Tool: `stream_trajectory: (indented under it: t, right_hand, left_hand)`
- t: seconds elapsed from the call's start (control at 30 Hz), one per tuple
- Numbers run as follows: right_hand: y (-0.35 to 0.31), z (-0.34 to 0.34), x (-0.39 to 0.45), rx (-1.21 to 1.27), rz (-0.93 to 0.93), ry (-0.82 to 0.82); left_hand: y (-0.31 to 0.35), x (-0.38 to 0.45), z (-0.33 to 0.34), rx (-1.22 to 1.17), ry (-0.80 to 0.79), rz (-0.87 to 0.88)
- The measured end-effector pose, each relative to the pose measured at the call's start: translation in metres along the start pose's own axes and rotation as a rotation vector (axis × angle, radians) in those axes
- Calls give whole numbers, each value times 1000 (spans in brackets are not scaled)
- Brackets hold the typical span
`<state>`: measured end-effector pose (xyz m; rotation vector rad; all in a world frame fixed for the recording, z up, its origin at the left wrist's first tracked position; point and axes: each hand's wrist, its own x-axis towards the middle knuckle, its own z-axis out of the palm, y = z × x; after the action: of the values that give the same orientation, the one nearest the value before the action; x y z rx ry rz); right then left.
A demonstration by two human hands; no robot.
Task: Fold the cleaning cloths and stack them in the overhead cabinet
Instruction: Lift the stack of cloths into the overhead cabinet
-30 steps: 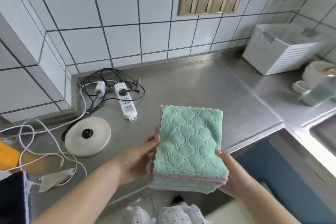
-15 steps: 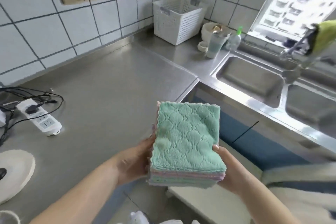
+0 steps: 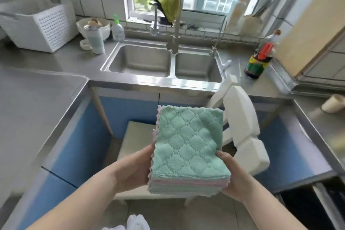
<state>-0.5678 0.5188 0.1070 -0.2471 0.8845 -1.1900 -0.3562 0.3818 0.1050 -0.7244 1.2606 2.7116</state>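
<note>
Folded cloths [image 3: 188, 147] — gripped at both sides by hands [image 3: 137, 169].

The steel tabletop [image 3: 37, 87] carries a white perforated basket [image 3: 40, 26] at the left. A dark sauce bottle [image 3: 258, 59] stands right of its double sink [image 3: 164, 61].

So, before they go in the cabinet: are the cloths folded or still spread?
Folded: the cloths form a neat layered stack, held between the left hand and right hand.
</note>
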Motion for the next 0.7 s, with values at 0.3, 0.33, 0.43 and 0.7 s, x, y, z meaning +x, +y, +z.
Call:
stream_trajectory:
  t: [0.3, 0.33, 0.43, 0.7]
  right_hand:
    - [-19, -110, -157, 205, -248, 251]
    - [-20, -117, -172, 222, -283, 272]
    - [-22, -143, -216, 246, -390, 311]
    - [-58, -185, -322, 262, -651, 544]
  left_hand:
    - [-27, 126, 133, 137, -269, -67]
    - [-29, 140, 148, 156, -295, -80]
    - [-28, 176, 193, 209, -391, -110]
    - [2, 276, 320, 309, -726, -128]
